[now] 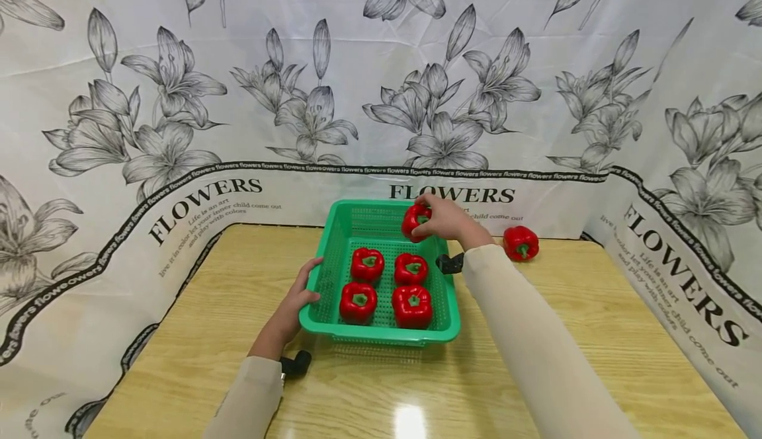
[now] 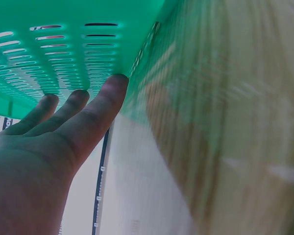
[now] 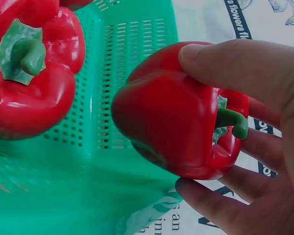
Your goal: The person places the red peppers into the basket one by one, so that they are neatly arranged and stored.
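A red bell pepper (image 1: 411, 225) with a green stem is gripped by my right hand (image 1: 448, 219) over the far right corner of the green plastic basket (image 1: 381, 335). In the right wrist view, the thumb presses one side of the held pepper (image 3: 169, 112) while the fingers curve round the other; its stem points toward the palm. My left hand (image 1: 293, 303) holds the basket's left side, thumb at the rim. From the left wrist, its fingers (image 2: 95, 115) show against the outer slotted wall. Several red peppers (image 1: 367, 265) sit in the basket, stems up, in two rows.
Another red bell pepper (image 1: 520, 243) lies on the wood-grain table (image 1: 208, 333), right of the basket near the back edge. A white cloth (image 1: 333, 191) printed with flowers and lettering hangs behind and along both sides.
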